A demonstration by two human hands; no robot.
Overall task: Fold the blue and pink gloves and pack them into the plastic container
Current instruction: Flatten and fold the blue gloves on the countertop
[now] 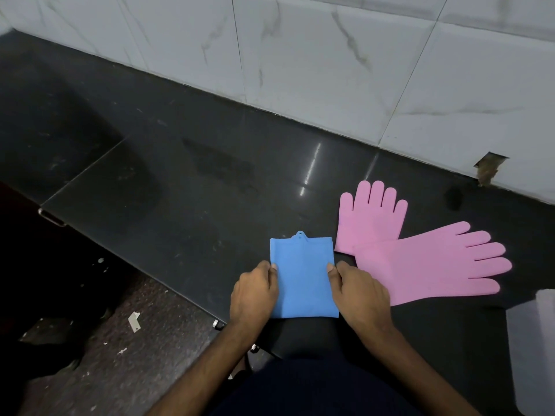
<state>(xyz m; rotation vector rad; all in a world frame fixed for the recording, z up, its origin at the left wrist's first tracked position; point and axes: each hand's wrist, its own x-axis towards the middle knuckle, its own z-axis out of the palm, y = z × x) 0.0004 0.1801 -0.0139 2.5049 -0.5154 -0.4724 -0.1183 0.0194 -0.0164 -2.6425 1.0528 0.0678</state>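
Note:
A folded blue glove (302,277) lies as a flat rectangle on the dark countertop, its hanging tab pointing away from me. My left hand (254,291) pinches its left edge with the thumb on top. My right hand (359,291) pinches its right edge the same way. Two pink gloves lie flat and unfolded to the right: one (371,217) with fingers pointing to the wall, the other (432,262) overlapping its cuff with fingers pointing right. The translucent plastic container (533,349) shows partly at the right edge.
The black stone countertop (210,181) runs along a white tiled wall (330,61). Its front edge drops to a speckled floor (126,340) at lower left. A chipped hole in the tile (488,168) sits behind the pink gloves.

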